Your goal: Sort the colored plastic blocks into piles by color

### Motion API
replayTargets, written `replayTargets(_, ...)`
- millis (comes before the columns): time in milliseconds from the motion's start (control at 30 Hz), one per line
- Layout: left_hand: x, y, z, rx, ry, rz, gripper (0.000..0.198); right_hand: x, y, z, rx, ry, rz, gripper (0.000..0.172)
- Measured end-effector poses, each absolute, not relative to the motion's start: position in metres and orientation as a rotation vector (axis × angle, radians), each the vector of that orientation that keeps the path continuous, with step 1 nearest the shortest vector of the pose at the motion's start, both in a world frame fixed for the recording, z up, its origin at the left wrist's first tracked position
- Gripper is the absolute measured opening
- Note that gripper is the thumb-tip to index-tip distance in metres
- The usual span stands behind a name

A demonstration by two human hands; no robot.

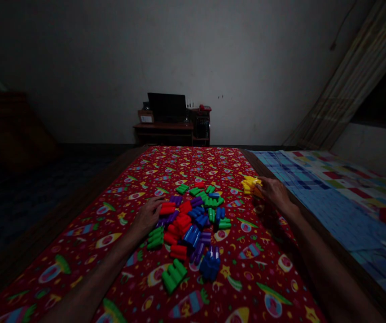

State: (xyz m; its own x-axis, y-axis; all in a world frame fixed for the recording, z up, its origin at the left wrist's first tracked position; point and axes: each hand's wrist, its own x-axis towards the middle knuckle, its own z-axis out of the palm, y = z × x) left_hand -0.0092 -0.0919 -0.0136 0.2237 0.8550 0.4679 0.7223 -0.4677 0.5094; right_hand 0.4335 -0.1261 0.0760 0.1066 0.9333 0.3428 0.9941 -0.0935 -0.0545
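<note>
A pile of plastic building blocks lies in the middle of the red patterned cloth (193, 166). My left hand (148, 215) rests at the pile's left edge, fingers stretched out beside a red block (168, 208); its grip holds nothing that I can see. A green block (155, 237) lies just below that hand. My right hand (274, 192) is closed on yellow blocks (251, 184) at the cloth's right side, apart from the pile. Within the pile are blue blocks (192, 236), purple blocks (198, 252) and more red and green ones. A separate green block (174, 275) lies nearest me.
Beyond the cloth's far end, a small desk (164, 127) with a dark monitor (167, 106) stands against the wall. On the right is a surface with a blue checked cover (334, 215). A curtain (344, 85) hangs at upper right. The room is dim.
</note>
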Motion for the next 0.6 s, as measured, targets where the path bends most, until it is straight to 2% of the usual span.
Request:
replayTargets(267, -0.011, -0.091, -0.015, 2.296, 1.510, 1.075, 0.036, 0.413, -0.143, 0.083, -2.108, -2.109, -0.498, 0.029)
replayTargets(600, -0.008, -0.094, -0.013, 2.299, 1.528, 1.055, 0.037, 0.418, -0.167, 0.082, -2.277, -2.118, -0.221, 0.023)
